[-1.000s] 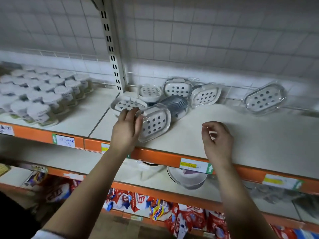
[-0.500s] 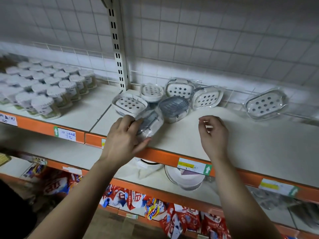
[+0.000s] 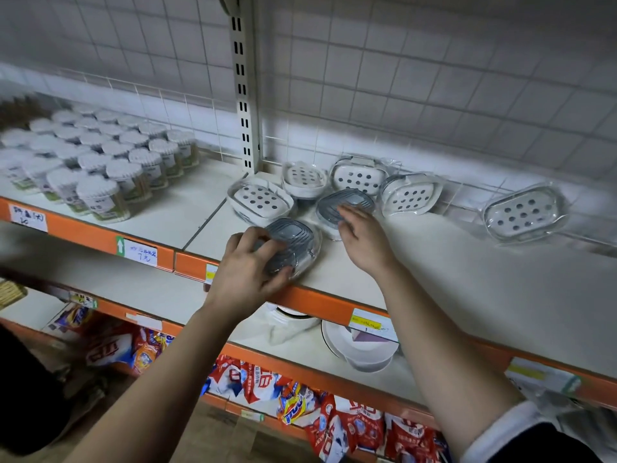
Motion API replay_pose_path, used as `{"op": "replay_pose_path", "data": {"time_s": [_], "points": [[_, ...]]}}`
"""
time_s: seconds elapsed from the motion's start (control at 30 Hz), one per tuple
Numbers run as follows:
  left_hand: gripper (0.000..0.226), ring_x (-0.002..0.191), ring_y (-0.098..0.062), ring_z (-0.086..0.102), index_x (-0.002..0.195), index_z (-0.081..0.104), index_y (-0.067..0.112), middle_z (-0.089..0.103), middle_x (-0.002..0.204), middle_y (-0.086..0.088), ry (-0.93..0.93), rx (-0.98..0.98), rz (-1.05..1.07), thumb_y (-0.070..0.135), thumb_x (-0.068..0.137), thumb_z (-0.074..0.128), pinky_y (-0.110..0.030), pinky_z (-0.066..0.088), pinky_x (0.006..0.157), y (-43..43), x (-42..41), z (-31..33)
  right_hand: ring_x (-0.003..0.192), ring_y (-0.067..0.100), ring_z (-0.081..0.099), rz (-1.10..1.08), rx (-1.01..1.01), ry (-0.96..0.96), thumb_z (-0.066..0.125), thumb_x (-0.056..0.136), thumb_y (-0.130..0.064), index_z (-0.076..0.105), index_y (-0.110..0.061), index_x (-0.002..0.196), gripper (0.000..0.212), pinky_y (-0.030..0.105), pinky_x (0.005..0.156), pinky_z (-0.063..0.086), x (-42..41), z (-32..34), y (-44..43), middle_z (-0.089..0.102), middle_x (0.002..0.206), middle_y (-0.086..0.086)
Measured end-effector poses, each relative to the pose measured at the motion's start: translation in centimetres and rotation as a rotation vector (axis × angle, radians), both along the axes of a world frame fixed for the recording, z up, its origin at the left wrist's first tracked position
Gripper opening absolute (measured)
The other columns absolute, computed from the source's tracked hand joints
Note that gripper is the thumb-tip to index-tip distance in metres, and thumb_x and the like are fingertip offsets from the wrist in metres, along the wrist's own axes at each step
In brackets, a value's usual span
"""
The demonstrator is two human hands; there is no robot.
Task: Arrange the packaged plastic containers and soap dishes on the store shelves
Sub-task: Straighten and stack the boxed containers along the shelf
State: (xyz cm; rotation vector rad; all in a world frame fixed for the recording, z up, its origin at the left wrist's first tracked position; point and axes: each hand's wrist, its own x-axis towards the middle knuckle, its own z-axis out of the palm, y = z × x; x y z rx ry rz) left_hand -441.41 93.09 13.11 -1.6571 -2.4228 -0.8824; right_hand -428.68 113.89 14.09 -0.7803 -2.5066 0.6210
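White wall tiles sit behind a long white shelf [image 3: 434, 279] with an orange front edge. A white metal post [image 3: 245, 91] with little slots stands up at the back of the shelf.

Left of the post, many small round tubs [image 3: 96, 162] stand in rows. Each has a white lid, and I cannot tell what is inside them.

Right of the post, soap dishes lie in clear plastic wrap. Four white ones with dark holes bunch up close to the post: one flat [image 3: 258, 199], one [image 3: 303, 177] behind it, and two [image 3: 359, 177] [image 3: 411, 195] tipped up against the back rail. Another white soap dish [image 3: 524, 212] leans alone, far to the right of the post. All the dishes look empty.

Two grey dishes with ridges are nearer the front. One grey soap dish [image 3: 293, 242] lies at the shelf's front edge, down and a bit right of the post. The left hand [image 3: 248, 269] curls around its near side, thumb and fingers gripping it. The left arm reaches up from below.

The other grey soap dish [image 3: 345, 203] sits further back. The right hand [image 3: 365, 240] lies flat and open, fingers spread, with the fingertips [image 3: 347, 212] touching that dish. It is not holding anything.

Lower shelves hold a white bowl [image 3: 359, 349] and bright red bags [image 3: 334, 416].
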Motion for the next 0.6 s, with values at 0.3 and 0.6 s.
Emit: {"op": "replay_pose_path", "data": {"time_s": [0.3, 0.6], "points": [[0.047, 0.102, -0.032, 0.051, 0.112, 0.066, 0.019, 0.053, 0.115, -0.006, -0.024, 0.066, -0.008, 0.052, 0.081, 0.053, -0.037, 0.040, 0.092, 0.1, -0.2, -0.5, 0.112, 0.033, 0.046, -0.316, 0.194, 0.047, 0.071, 0.082, -0.047, 0.070, -0.014, 0.108, 0.041, 0.036, 0.091, 0.043, 3.3, -1.4, -2.0, 0.057, 0.111, 0.008], [0.047, 0.102, -0.034, 0.051, 0.109, 0.069, 0.012, 0.054, 0.110, -0.010, -0.052, 0.153, -0.061, 0.049, 0.084, 0.056, -0.036, 0.041, 0.092, 2.0, 3.9, -0.7, 0.108, 0.031, 0.054, -0.520, 0.115, 0.107, 0.076, 0.073, -0.031, 0.059, -0.010, 0.107, 0.043, 0.038, 0.094, 0.041, 10.1, -0.9, -3.2, 0.056, 0.115, 0.007]]}}
